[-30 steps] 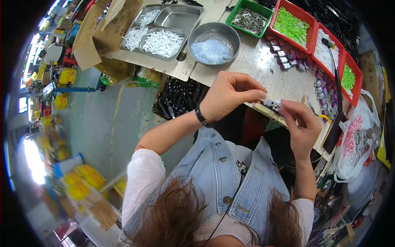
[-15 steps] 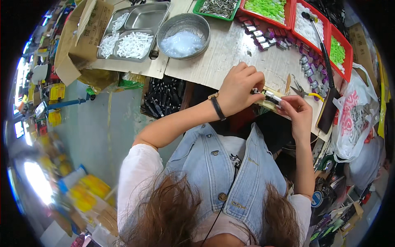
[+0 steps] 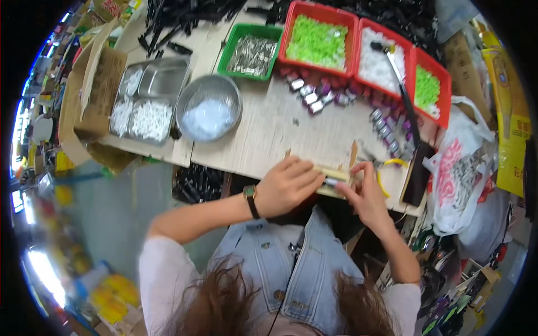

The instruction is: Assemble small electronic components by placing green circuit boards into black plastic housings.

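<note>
At the table's front edge, my left hand (image 3: 288, 189) is curled over the near end of a pale block (image 3: 325, 191). A small white and dark part (image 3: 332, 182) lies along that block and sticks out from under my left fingers, which hide its other end. On the block's right side is my right hand (image 3: 367, 197), thumb and fingers apart. Its thumb tip lies close to the part's right end; whether they touch cannot be made out. Beyond my right hand lie yellow-handled pliers (image 3: 394, 162) and a black-handled tool with a dark flat pad (image 3: 418, 175).
Red trays (image 3: 348, 71) hold green and white pieces. A green tray (image 3: 230, 73) carries metal pins. Purple and silver pieces (image 3: 385, 131) lie loose. To the left stand a round metal bowl (image 3: 238, 120), a divided steel tray (image 3: 137, 98) and a carton (image 3: 103, 98). A plastic bag (image 3: 448, 193) hangs right.
The view has shifted, so the table sits lower and more of its far side shows. My right thumb and fingers have parted from their pinch on the white part.
</note>
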Action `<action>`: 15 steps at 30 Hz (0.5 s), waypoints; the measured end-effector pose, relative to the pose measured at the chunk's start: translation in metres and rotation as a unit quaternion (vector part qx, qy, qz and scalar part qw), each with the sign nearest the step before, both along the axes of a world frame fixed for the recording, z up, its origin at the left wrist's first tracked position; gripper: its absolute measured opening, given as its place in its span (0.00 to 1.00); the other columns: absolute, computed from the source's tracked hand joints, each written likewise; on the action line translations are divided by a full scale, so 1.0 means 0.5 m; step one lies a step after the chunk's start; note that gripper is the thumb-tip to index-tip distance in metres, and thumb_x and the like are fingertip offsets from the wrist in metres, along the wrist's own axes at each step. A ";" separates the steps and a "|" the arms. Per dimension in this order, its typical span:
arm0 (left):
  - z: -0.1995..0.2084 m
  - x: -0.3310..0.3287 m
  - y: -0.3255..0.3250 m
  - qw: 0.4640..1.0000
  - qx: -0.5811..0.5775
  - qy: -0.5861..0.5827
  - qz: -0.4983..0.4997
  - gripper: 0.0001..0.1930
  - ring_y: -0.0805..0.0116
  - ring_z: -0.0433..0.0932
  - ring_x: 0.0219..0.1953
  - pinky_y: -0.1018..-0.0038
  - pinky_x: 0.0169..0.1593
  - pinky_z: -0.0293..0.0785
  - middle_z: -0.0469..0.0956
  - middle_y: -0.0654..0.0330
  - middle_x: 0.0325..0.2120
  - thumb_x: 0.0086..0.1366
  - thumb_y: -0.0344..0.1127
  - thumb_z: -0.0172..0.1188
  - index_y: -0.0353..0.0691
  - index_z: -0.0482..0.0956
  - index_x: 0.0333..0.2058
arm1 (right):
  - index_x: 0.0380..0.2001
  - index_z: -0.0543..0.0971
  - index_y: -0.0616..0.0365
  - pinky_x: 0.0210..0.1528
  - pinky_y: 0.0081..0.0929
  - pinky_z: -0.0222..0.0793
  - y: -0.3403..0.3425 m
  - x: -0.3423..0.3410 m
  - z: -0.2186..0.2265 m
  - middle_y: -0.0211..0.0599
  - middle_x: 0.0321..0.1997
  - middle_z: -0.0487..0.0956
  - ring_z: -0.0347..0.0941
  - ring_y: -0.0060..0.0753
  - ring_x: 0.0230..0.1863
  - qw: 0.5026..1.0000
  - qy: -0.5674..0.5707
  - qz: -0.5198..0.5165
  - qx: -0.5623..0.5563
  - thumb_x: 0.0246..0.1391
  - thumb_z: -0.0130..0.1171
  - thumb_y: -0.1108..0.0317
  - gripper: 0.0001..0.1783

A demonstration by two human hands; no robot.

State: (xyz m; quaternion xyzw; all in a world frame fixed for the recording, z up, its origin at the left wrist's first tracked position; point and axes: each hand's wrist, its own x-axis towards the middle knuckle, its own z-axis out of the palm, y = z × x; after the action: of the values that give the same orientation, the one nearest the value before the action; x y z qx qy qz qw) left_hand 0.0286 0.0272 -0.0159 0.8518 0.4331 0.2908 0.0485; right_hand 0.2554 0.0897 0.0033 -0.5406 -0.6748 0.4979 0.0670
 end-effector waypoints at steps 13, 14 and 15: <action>-0.008 0.009 0.003 0.997 0.025 -0.068 0.013 0.07 0.67 0.75 0.37 0.71 0.41 0.71 0.75 0.62 0.30 0.56 0.32 0.62 0.37 0.77 0.32 | 0.40 0.75 0.64 0.46 0.50 0.71 1.014 -0.018 -0.087 0.59 0.41 0.79 0.75 0.62 0.45 0.822 -0.307 0.035 0.479 0.51 0.61 0.51 0.24; -0.011 0.010 0.008 0.998 0.030 -0.063 0.000 0.08 0.67 0.74 0.36 0.71 0.41 0.71 0.74 0.63 0.29 0.56 0.33 0.62 0.37 0.76 0.32 | 0.41 0.75 0.63 0.47 0.51 0.71 1.067 0.041 -0.109 0.58 0.42 0.79 0.74 0.61 0.46 0.828 -0.301 0.001 0.473 0.51 0.59 0.52 0.24; -0.011 0.007 0.004 0.999 0.009 -0.050 -0.006 0.08 0.66 0.73 0.35 0.70 0.41 0.70 0.72 0.63 0.28 0.56 0.33 0.61 0.37 0.76 0.33 | 0.42 0.75 0.60 0.48 0.52 0.70 1.028 -0.002 -0.106 0.56 0.44 0.78 0.74 0.59 0.48 0.835 -0.326 -0.007 0.444 0.51 0.60 0.53 0.23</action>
State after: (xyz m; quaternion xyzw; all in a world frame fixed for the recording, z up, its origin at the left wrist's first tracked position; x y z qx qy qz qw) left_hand 0.0323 0.0292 -0.0212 0.8391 0.4221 0.3370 0.0645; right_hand 0.2545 0.6037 -0.0496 -0.5885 -0.8023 -0.0607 0.0798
